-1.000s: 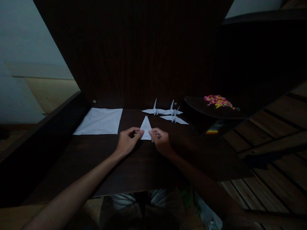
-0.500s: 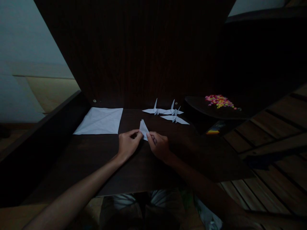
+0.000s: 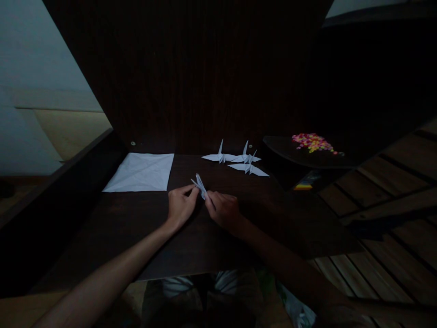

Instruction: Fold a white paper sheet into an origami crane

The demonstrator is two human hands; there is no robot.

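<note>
Between my hands, above the dark wooden tabletop [image 3: 136, 228], is a small piece of folded white paper [image 3: 200, 184] with narrow pointed layers fanned out at its upper end. My left hand [image 3: 181, 205] pinches its left side with thumb and forefinger. Closed around the lower right part is my right hand [image 3: 223, 207], its fingers curled and partly hiding the paper. Just beyond my hands stand three white paper cranes [image 3: 249, 168] with wings spread, close together. Flat creased white paper [image 3: 143, 173] lies to the left.
A dark corner shelf [image 3: 280, 143] at the right bears a pile of small colourful pieces [image 3: 314, 142]. Under it sits something with a rainbow-striped edge [image 3: 303, 187]. A raised side board [image 3: 61, 182] bounds the left, and a tall dark panel [image 3: 187, 77] rises behind.
The folded paper has turned from showing a broad flat face to a narrow edge with its layers apart. My right hand has shifted slightly left and rotated over it.
</note>
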